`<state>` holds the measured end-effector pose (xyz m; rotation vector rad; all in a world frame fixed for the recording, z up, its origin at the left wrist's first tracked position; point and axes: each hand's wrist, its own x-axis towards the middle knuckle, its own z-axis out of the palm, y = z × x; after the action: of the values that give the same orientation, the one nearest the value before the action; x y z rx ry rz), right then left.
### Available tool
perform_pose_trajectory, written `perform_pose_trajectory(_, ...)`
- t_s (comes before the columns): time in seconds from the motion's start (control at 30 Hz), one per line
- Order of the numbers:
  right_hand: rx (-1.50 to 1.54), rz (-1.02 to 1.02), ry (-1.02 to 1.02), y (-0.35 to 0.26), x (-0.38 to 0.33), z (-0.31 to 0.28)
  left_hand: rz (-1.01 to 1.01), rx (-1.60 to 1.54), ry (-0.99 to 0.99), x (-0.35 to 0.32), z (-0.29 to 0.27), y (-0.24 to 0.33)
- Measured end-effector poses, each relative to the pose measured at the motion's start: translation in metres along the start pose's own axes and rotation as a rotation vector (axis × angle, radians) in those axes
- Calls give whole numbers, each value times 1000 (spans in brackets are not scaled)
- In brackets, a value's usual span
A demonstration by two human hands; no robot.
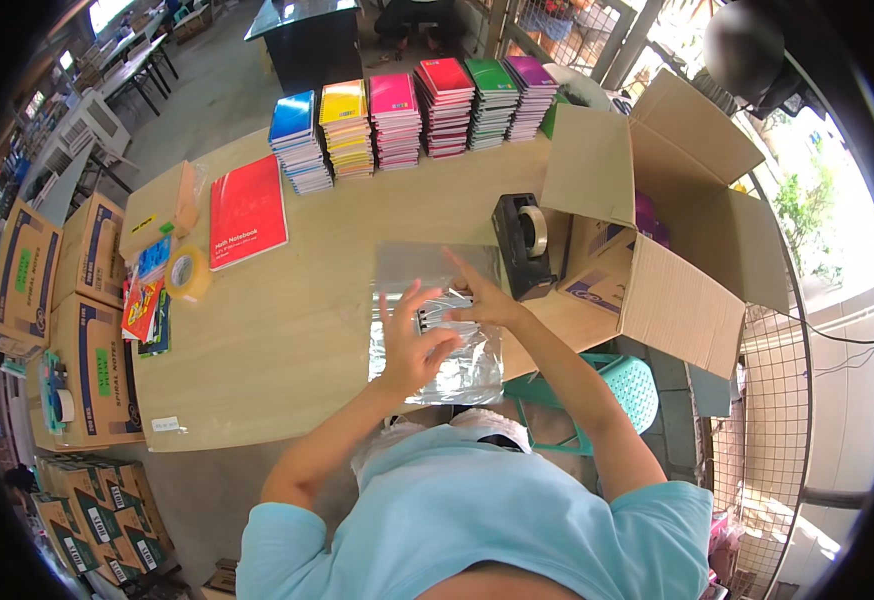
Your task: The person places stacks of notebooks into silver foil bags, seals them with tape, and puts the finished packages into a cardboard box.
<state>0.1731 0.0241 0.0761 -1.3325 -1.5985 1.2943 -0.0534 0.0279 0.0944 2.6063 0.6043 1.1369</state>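
A clear, shiny plastic bag or stack of bags [437,262] lies flat on the table in front of me, reaching its near edge. Over its middle, my left hand [412,345] is raised with curved fingers apart and the thumb bent inward. My right hand [485,300] hovers beside it, index finger stretched toward the far side and the other fingers partly curled. No object shows in either hand. Between the hands, a small dark, ridged strip appears at the plastic; I cannot tell what it is. Glare blurs the plastic's layers. A black tape dispenser [525,245] stands right of the bag.
Stacks of notebooks [445,105] in several colours line the table's [287,350] far edge. A red notebook [248,212] and a tape roll [187,273] lie left. An open carton [692,310] stands right, above a green stool [622,390]. Closed cartons [97,370] are piled left.
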Motion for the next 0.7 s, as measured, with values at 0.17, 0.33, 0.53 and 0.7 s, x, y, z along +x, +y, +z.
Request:
perform_pose_trajectory(0.17,111,-71,13,4,0,4,-278,-247,-28,9,-31,23)
perform_pose_trajectory(0.33,67,-87,-26,4,2,2,-159,-63,-122,-15,11,-12)
perform_pose_trajectory(0.53,51,-74,1,5,-1,1,-261,-195,27,-9,32,-7)
perform_pose_trajectory(0.7,94,-72,33,16,2,6,-770,-849,211,-5,47,-2)
